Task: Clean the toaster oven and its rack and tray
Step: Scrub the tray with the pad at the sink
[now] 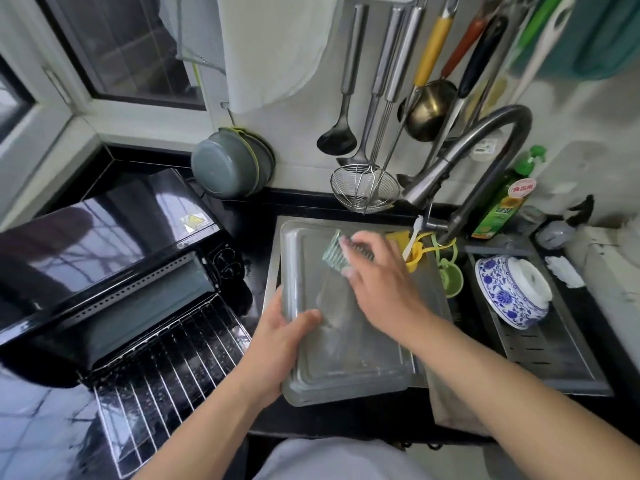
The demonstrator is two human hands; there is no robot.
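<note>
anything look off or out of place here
The rack sticks well out of the open oven, its front end overhanging the counter edge. The left hand holds the tray tilted over the sink while the right hand scrubs it. Nothing looks spilled or damaged.

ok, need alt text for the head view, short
Over a sink, the left hand grips a metal tray while the right hand holds a scrubbing pad on it. A black toaster oven sits open at left, its rack pulled out.

beyond right hand (375, 289): faucet (485, 161), hanging utensils (377, 109) block | its right: bowl (512, 292) on rack | left of left hand (280, 337): oven rack (166, 372)
</note>
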